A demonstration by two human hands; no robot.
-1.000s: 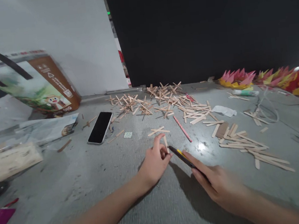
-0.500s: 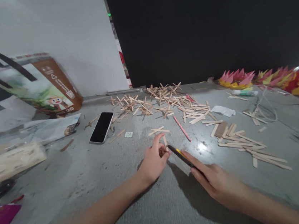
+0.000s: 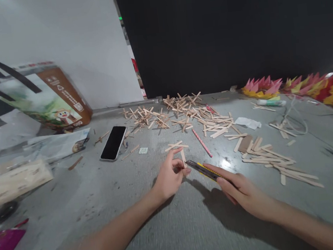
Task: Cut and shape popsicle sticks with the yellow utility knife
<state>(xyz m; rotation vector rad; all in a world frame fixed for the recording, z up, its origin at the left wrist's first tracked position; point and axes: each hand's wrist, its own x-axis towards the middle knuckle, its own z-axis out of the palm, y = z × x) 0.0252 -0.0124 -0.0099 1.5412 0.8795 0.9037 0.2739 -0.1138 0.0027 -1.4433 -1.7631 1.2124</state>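
Note:
My left hand point(image 3: 169, 177) pinches a short wooden craft stick point(image 3: 183, 157) flat against the grey table point(image 3: 172, 228), thumb and forefinger on it. My right hand point(image 3: 242, 190) grips a black and yellow utility knife point(image 3: 203, 168), its tip touching the stick right beside my left fingers. A small cross of glued sticks point(image 3: 176, 145) lies just beyond the left hand. A pink pencil point(image 3: 202, 142) lies to the right of it.
Heaps of stick crosses point(image 3: 180, 113) spread along the back, loose sticks point(image 3: 274, 161) at right. A phone point(image 3: 113, 142) lies left of centre. A brown printed bag point(image 3: 46, 96) leans at back left. Paper flowers point(image 3: 300, 87) line the right rear, with a cable point(image 3: 296, 120).
The knife has tilted flatter, and its tip has slid slightly left along the stick. My right hand shifted a little to the right. The left hand keeps its pinch.

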